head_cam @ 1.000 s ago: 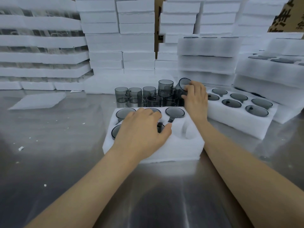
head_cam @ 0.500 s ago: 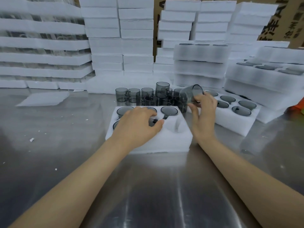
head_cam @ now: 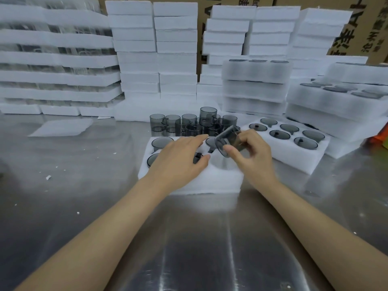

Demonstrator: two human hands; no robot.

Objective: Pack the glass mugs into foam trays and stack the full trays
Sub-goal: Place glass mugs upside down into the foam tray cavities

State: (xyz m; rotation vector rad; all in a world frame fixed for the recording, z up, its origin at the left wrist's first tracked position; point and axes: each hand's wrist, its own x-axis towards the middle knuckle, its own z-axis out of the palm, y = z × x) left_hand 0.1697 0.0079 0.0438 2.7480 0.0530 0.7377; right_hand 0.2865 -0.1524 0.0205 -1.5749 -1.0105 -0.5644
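Note:
A white foam tray (head_cam: 216, 181) lies in front of me on the steel table, with grey glass mugs in its left pockets and an empty pocket near its right front. My left hand (head_cam: 180, 158) rests flat on the tray, fingers straight, over its middle pockets. My right hand (head_cam: 249, 156) grips a smoky glass mug (head_cam: 227, 140), tilted on its side, just above the tray's right end. A cluster of loose grey mugs (head_cam: 193, 122) stands behind the tray.
A full foam tray (head_cam: 294, 152) lies to the right. Stacks of filled trays (head_cam: 256, 87) and plain foam blocks (head_cam: 155, 49) line the back. A loose foam sheet (head_cam: 63, 127) lies at the left. Cardboard boxes (head_cam: 367, 22) stand behind.
My right hand took a mug from the loose cluster and carried it forward and down over the tray's right end, tilting it. My left hand has stayed on the tray.

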